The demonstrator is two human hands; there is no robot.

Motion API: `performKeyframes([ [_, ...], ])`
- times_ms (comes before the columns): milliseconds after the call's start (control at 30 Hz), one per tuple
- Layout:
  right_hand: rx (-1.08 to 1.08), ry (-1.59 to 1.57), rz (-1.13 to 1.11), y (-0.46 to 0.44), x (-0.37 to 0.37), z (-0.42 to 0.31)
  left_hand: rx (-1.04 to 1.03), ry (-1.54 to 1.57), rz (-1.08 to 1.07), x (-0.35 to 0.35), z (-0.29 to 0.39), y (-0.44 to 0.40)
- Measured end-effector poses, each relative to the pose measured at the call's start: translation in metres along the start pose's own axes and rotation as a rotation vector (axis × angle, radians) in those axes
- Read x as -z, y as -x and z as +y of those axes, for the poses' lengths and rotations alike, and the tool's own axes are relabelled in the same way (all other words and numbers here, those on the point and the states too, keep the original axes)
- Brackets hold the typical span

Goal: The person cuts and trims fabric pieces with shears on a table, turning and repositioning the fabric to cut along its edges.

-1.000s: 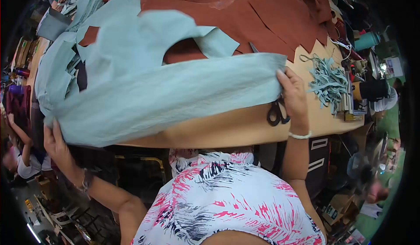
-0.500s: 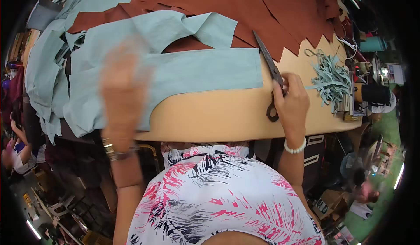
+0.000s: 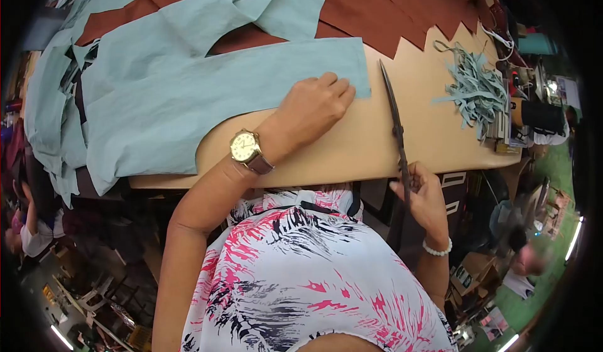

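A light blue-green fabric piece (image 3: 188,82) lies across the tan table (image 3: 301,151), its squared end pointing right. My left hand (image 3: 317,108), with a watch on the wrist, rests closed at the lower edge of that end; its fingertips are curled under, and what they hold is hidden. Dark long-bladed scissors (image 3: 396,123) stand with their blades pointing away, right of the fabric. Their handles are in my right hand (image 3: 424,198), at the table's front edge. The blades look closed and do not touch the fabric.
Rust-brown fabric (image 3: 414,6) with zigzag edges covers the far side. A heap of thin blue-green strips (image 3: 474,94) lies at the right, beside stacked items and a black cylinder (image 3: 541,116). More blue-green fabric (image 3: 50,113) is piled left. Another person's arm (image 3: 30,211) shows at far left.
The fabric was lowered from both hands onto the table. My right hand took the scissors and drew them toward the front edge. My left hand moved right to the fabric's end.
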State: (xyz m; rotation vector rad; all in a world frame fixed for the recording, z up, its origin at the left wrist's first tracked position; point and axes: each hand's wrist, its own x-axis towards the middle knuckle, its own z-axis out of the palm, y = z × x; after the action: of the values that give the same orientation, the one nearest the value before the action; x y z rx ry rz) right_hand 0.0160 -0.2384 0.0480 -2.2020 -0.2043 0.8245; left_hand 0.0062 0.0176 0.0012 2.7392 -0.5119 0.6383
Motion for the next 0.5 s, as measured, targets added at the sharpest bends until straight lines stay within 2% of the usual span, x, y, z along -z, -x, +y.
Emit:
performKeyframes([
  [33, -0.02, -0.069, -0.039, 0.007, 0.0, 0.0, -0.022, 0.014, 0.032, -0.001, -0.001, 0.0],
  [133, -0.17, -0.438, -0.197, 0.022, -0.004, 0.011, -0.008, -0.066, -0.152, 0.007, 0.002, -0.005],
  [233, -0.244, -0.394, -0.201, 0.029, -0.005, 0.009, -0.008, -0.129, -0.272, 0.004, 0.004, -0.007],
  [433, -0.249, -0.457, -0.258, 0.042, 0.0, 0.017, -0.079, -0.021, -0.119, 0.012, -0.004, -0.006],
  [500, -0.242, -0.497, -0.294, 0.045, 0.001, 0.018, -0.062, -0.079, -0.227, 0.009, 0.001, -0.007],
])
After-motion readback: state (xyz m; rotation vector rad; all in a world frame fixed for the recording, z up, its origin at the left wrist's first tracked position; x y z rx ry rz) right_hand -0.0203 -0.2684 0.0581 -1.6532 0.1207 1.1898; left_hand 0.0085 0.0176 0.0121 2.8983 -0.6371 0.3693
